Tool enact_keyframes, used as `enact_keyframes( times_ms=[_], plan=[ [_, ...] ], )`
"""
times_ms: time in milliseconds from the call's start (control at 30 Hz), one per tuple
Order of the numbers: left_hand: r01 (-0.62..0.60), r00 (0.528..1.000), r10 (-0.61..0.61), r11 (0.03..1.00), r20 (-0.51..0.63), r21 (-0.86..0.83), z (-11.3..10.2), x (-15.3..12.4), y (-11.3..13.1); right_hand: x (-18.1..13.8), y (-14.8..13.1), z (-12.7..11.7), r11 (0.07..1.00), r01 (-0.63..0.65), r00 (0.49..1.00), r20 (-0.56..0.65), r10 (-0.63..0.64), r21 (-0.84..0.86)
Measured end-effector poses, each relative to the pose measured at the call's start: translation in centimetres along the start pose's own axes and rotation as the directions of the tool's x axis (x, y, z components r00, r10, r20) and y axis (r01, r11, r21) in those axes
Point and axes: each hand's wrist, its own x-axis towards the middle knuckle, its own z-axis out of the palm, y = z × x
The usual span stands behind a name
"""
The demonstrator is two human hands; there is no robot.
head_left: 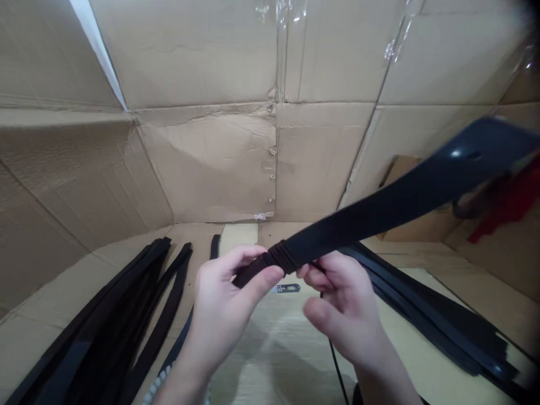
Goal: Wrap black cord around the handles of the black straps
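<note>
A long, dark, flat machete-shaped piece (371,211) slants across the view, its wide end up at the right with a small hole near the tip. Near its narrow end, several turns of black cord (283,256) are wrapped around it. My left hand (234,295) is closed around that narrow end, with the thumb against the wraps. Just below the piece, my right hand (343,301) pinches the black cord, its thumb held apart from the curled fingers. The cord's loose length (337,368) hangs down below this hand.
Small thread snips (288,288) lie on the table behind my hands. Long dark strips (101,320) are piled at left, and more dark flat pieces (426,315) lie at right. Cardboard walls (211,157) enclose the table. A blurred red object (506,199) is at the right edge.
</note>
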Motion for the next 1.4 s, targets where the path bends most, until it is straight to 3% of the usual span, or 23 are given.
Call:
enact_keyframes(
  times_ms=[33, 67, 133, 200, 367, 400, 433, 500, 533, 600, 667, 767, 833, 900, 967, 1000, 1067, 1100, 1133, 1167, 1233, 1333, 1400],
  plan=[
    [-0.138, 0.981, 0.162, 0.968, -0.102, 0.211, 0.1, -0.1, 0.0, 0.1, 0.2, 0.1, 1.0, -0.016, 1.0, -0.016, 0.015, -0.013],
    [-0.249, 0.933, 0.33, 0.881, -0.146, 0.401, 0.3, -0.2, 0.0, 0.2, 0.4, 0.2, 0.999, -0.044, 0.999, -0.033, 0.044, -0.012],
    [-0.377, 0.815, 0.567, 0.672, -0.116, 0.637, 0.6, -0.5, -0.1, 0.4, 0.6, 0.4, 0.995, -0.101, 0.994, -0.044, 0.101, 0.001],
    [-0.437, 0.745, 0.664, 0.56, -0.065, 0.704, 0.8, -0.6, -0.4, 0.6, 0.7, 0.6, 0.996, -0.089, 0.996, -0.028, 0.088, -0.004],
    [-0.535, 0.657, 0.754, 0.45, 0.016, 0.715, 1.2, -0.5, -1.5, 0.8, 1.1, 0.6, 0.997, 0.061, 0.995, -0.078, -0.065, -0.052],
    [-0.537, 0.668, 0.744, 0.479, 0.004, 0.694, 1.2, -0.3, -1.6, 0.8, 1.3, 0.6, 0.996, 0.062, 0.995, -0.076, -0.066, -0.057],
    [-0.524, 0.719, 0.695, 0.553, -0.012, 0.647, 1.0, -0.2, -1.6, 0.8, 1.5, 0.5, 0.997, 0.06, 0.996, -0.067, -0.063, -0.057],
    [-0.434, 0.883, 0.467, 0.778, 0.044, 0.454, 0.6, 0.3, -1.4, 0.8, 1.7, 0.4, 0.996, 0.084, 0.996, -0.038, -0.085, -0.037],
    [-0.329, 0.943, 0.289, 0.888, 0.165, 0.322, 0.3, 0.6, -1.3, 0.7, 1.8, 0.3, 0.993, 0.116, 0.993, -0.025, -0.117, -0.026],
    [-0.157, 0.89, 0.1, 0.983, 0.445, 0.092, -0.3, 1.0, -1.2, 0.6, 1.9, 0.0, 0.982, 0.184, 0.983, -0.009, -0.184, -0.03],
    [-0.127, 0.86, 0.093, 0.991, 0.502, 0.033, -0.6, 1.3, -1.2, 0.7, 1.8, -0.2, 0.975, 0.214, 0.977, -0.001, -0.214, -0.056],
    [-0.373, 0.916, 0.298, 0.879, 0.269, 0.298, -0.4, 1.2, -1.5, 1.0, 1.7, -0.2, 0.98, 0.155, 0.986, -0.04, -0.161, -0.124],
    [-0.476, 0.849, 0.513, 0.644, 0.124, 0.599, -0.1, 1.0, -1.9, 1.2, 1.6, 0.0, 0.981, 0.098, 0.99, -0.083, -0.113, -0.17],
    [-0.444, 0.736, 0.674, 0.41, 0.064, 0.797, 0.2, 0.8, -2.2, 1.3, 1.5, 0.2, 0.983, 0.052, 0.992, -0.102, -0.071, -0.173],
    [-0.384, 0.68, 0.732, 0.331, 0.022, 0.862, 0.3, 0.8, -2.3, 1.4, 1.5, 0.4, 0.987, 0.023, 0.995, -0.089, -0.038, -0.159],
    [-0.375, 0.698, 0.717, 0.356, 0.008, 0.856, 0.2, 0.8, -2.2, 1.4, 1.5, 0.4, 0.985, 0.023, 0.996, -0.084, -0.038, -0.169],
    [-0.38, 0.828, 0.559, 0.51, 0.039, 0.772, -0.1, 1.1, -2.1, 1.3, 1.6, 0.3, 0.968, 0.064, 0.993, -0.077, -0.085, -0.243],
    [-0.38, 0.897, 0.426, 0.612, 0.115, 0.693, -0.4, 1.3, -2.0, 1.3, 1.7, 0.2, 0.95, 0.108, 0.99, -0.059, -0.131, -0.293],
    [-0.373, 0.928, 0.295, 0.701, 0.228, 0.608, -0.6, 1.5, -2.1, 1.3, 1.9, 0.1, 0.929, 0.167, 0.982, -0.033, -0.188, -0.33],
    [-0.361, 0.917, 0.191, 0.77, 0.35, 0.526, -0.8, 1.7, -2.2, 1.4, 2.1, -0.1, 0.909, 0.228, 0.97, 0.002, -0.243, -0.349],
    [-0.418, 0.862, 0.178, 0.78, 0.475, 0.466, -1.0, 1.9, -2.7, 1.4, 2.6, -0.4, 0.882, 0.331, 0.942, 0.06, -0.33, -0.335],
    [-0.424, 0.905, 0.331, 0.683, 0.266, 0.594, -0.6, 1.9, -3.8, 1.5, 3.3, -0.8, 0.894, 0.313, 0.945, 0.009, -0.327, -0.321],
    [-0.363, 0.889, 0.456, 0.624, 0.055, 0.692, -0.1, 1.7, -4.4, 1.5, 3.5, -0.9, 0.943, 0.202, 0.972, -0.066, -0.226, -0.263]
  ],
)
